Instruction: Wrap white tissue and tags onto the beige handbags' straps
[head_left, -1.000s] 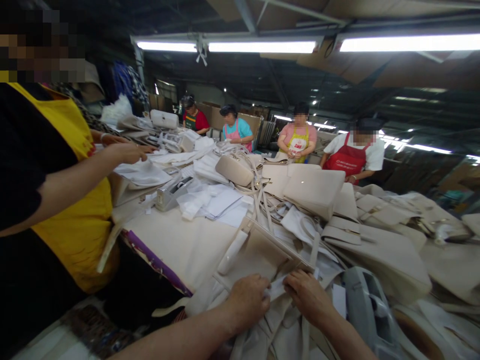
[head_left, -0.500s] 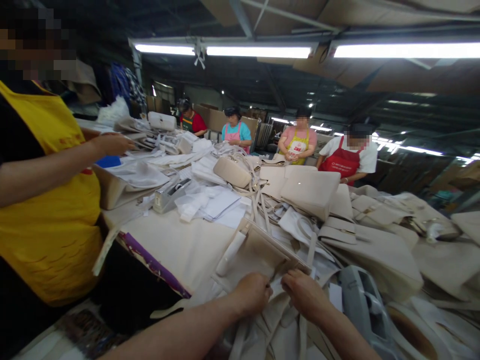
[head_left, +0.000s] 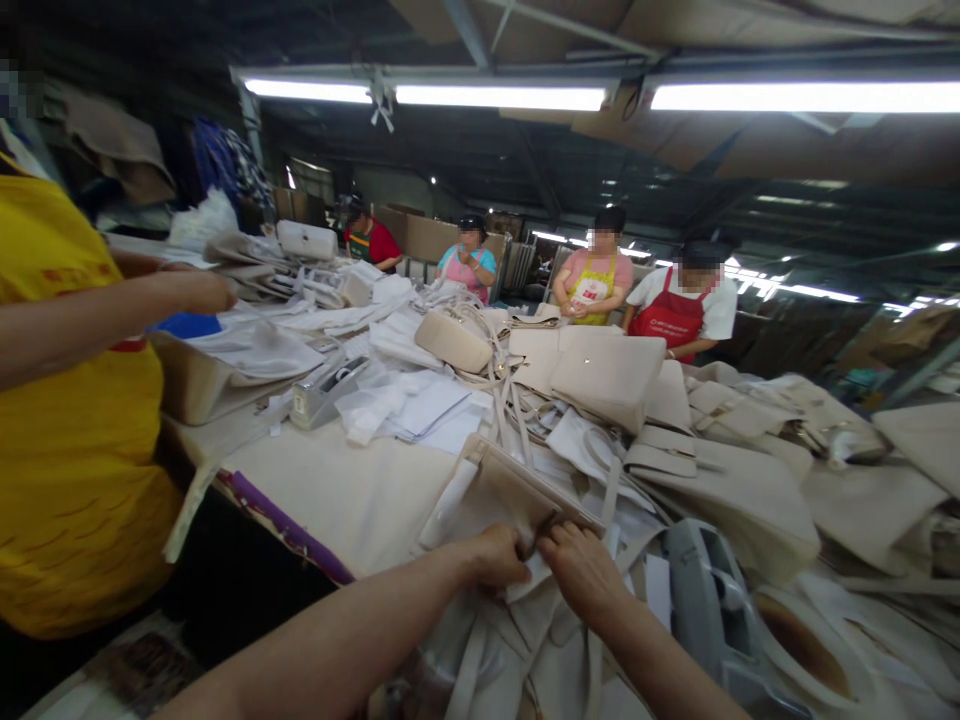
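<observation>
A beige handbag (head_left: 504,500) lies tilted in front of me, with a white wrapped roll along its left side. My left hand (head_left: 499,556) is closed at the bag's near edge, fingers curled inward. Close beside it, my right hand (head_left: 576,562) pinches the same edge near a dark gap in the material. Whatever small part lies between the fingertips is hidden. Loose beige straps (head_left: 471,655) and thin white wrapping are spread below my hands.
A grey tape dispenser (head_left: 709,600) stands right of my right arm, beside a large tape roll (head_left: 814,650). Another tape dispenser (head_left: 326,392) and white sheets (head_left: 442,412) lie ahead. Beige bags (head_left: 611,375) are piled beyond. A co-worker in a yellow apron (head_left: 75,420) stands close left.
The view has shifted slightly, moving the scene leftward. My right hand has come further over the bag's edge, and both hands stay close together at the bag. The left co-worker's arm has shifted.
</observation>
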